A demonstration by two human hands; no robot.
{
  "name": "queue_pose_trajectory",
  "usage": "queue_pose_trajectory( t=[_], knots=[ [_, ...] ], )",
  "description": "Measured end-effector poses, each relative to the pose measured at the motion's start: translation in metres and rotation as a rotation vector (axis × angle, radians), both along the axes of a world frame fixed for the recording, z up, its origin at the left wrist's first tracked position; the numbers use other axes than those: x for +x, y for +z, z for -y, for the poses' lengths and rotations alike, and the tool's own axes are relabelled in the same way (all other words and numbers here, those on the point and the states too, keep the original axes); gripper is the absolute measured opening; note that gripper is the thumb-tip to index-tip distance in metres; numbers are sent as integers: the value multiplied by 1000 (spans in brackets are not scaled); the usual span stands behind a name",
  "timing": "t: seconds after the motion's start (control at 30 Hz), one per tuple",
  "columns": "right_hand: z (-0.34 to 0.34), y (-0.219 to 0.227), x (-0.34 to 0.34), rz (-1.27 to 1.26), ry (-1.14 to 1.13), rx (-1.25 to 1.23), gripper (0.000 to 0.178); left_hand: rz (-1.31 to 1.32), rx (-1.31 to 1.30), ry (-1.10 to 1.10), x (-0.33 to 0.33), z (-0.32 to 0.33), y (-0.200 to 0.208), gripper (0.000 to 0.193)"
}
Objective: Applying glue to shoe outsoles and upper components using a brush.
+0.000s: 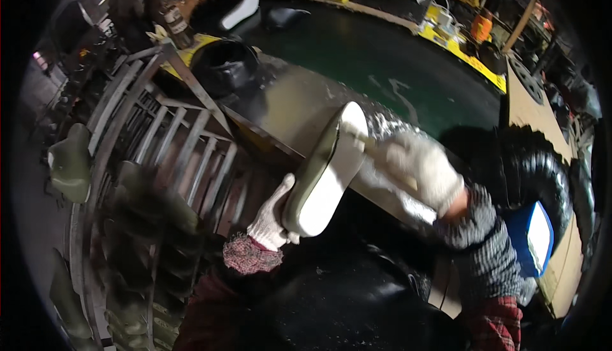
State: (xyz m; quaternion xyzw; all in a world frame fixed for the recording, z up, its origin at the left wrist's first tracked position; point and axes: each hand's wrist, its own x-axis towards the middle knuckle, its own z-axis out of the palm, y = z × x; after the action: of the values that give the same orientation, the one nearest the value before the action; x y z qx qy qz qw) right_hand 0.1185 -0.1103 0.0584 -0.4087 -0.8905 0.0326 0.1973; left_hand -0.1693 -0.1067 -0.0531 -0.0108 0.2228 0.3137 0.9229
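Fingers (286, 187) of the left hand (269, 225) clamping a white-soled olive shoe (325, 188)

Head view. The left hand, in a pale knit glove, is gripping the shoe by its lower end, the thumb lying along the olive side. The shoe is slanting up and to the right near the middle of the view, its white sole facing the camera; its upper end is showing against the near edge of a workbench (319, 51).

The right hand (424, 169), likewise gloved, is appearing blurred just beside the sole. A brownish, stick-like tool (364, 142) is reaching from that hand to the sole's edge — whether the fingers are closing fully on it cannot be told.

To the left, a metal rack (188, 83) is standing beside the bench, with olive pieces (71, 166) hanging along it. A black bowl-like vessel (224, 67) is sitting at the bench's left end — another white sole (240, 12) is lying beyond it. On the right, a blue-rimmed container (535, 239) is sitting beside the right forearm, near bulky black sheeting (532, 172).
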Motion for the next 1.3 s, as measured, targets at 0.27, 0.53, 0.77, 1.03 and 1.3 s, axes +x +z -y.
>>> queue_pose_trajectory(
  t=[0.27,0.53,0.77,1.03,1.3],
  knots=[
    [46,14,-2,-407,-59,-102,31,-348,319,304,12,-137,36,27],
    [122,-31,32,-579,-664,-301,16,-2505,1579,278,-72,-287,139,73],
    [142,-26,42,-584,-648,-191,16,-2815,1505,366,-106,-290,152,36],
    [262,13,143,-823,-1125,467,31,-1098,1449,517,-1,-120,172,40],
    [298,21,215,-602,-1389,330,19,-441,809,-250,121,13,63,22]
  ],
)
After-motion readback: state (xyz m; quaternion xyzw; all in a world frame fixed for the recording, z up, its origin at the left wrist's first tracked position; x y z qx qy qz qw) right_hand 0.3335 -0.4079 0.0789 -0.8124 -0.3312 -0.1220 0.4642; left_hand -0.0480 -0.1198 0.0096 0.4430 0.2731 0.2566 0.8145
